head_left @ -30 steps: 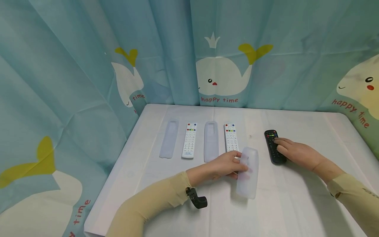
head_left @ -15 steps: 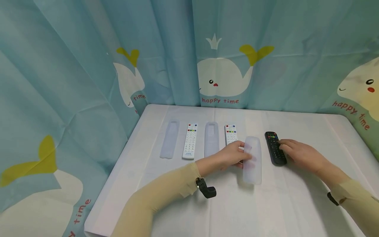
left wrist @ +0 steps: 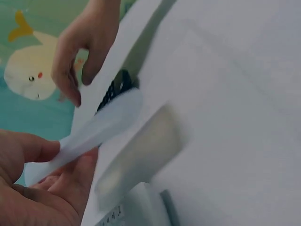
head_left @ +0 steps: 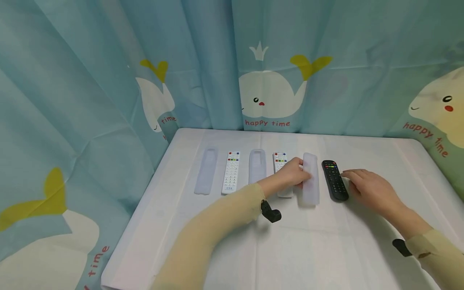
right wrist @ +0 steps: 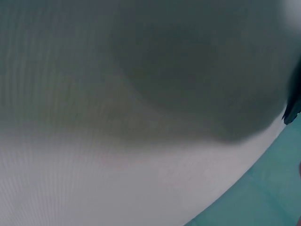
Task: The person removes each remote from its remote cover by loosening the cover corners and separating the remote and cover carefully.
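Translucent silicone cover (head_left: 310,179), pinched in the left hand (head_left: 291,176), now lies farther back beside the black remote (head_left: 334,180); right hand (head_left: 367,190) fingers relaxed, empty.

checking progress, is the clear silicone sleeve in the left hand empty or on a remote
Empty: the clear silicone sleeve looks see-through, no buttons inside; left hand pinches it.

You've got long, snug tan sleeves on both arms, thin stretchy fabric that runs right down to the wrists and leaves both hands bare. On your left wrist (head_left: 262,201) there's a small black camera mount (head_left: 271,212) sticking out under the cuff, chunky and rounded. Your right wrist (head_left: 406,231) has a matching black piece (head_left: 401,246) poking out by the sleeve edge. No rings or watches that I can see.
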`<state>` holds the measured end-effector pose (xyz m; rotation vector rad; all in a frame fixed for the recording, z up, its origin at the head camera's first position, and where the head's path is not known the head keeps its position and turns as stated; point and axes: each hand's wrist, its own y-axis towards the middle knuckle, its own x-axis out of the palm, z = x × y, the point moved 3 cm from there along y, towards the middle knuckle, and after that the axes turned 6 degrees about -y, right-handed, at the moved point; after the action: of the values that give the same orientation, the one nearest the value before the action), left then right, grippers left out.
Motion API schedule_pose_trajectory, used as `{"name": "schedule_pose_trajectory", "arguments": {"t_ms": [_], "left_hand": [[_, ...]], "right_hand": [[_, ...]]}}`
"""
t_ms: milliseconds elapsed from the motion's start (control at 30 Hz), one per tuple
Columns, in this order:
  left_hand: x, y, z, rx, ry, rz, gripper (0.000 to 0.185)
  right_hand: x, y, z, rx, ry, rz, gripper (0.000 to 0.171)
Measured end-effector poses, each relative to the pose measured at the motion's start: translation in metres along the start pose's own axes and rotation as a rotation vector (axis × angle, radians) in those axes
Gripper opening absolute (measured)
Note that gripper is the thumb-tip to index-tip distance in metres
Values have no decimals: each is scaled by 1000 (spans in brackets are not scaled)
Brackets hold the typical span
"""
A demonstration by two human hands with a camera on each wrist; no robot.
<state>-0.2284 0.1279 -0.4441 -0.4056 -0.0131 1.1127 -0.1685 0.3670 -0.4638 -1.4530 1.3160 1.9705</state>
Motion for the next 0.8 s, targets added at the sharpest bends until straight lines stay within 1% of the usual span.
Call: {"name": "schedule_pose_trajectory", "arguments": {"t_ms": [133, 300, 467, 600, 700, 800], "left_hand": [[6, 11, 0, -22, 46, 23, 42], [12, 20, -4, -36, 53, 47, 43], [11, 24, -6, -57, 71, 71, 43], [10, 24, -5, -81, 96, 70, 44], [9, 25, -5, -87, 130, 57, 45], [10, 26, -5, -79, 193, 47, 43]], "right_hand": [[0, -2, -6, 40, 11, -19, 40], [0, -4, -14, 78, 15, -27, 41], [-2, -2, -20, 111, 40, -27, 41], [-2, 1, -23, 116, 47, -35, 40], [0, 2, -25, 114, 50, -36, 40], [2, 3, -27, 111, 54, -37, 40]]}}
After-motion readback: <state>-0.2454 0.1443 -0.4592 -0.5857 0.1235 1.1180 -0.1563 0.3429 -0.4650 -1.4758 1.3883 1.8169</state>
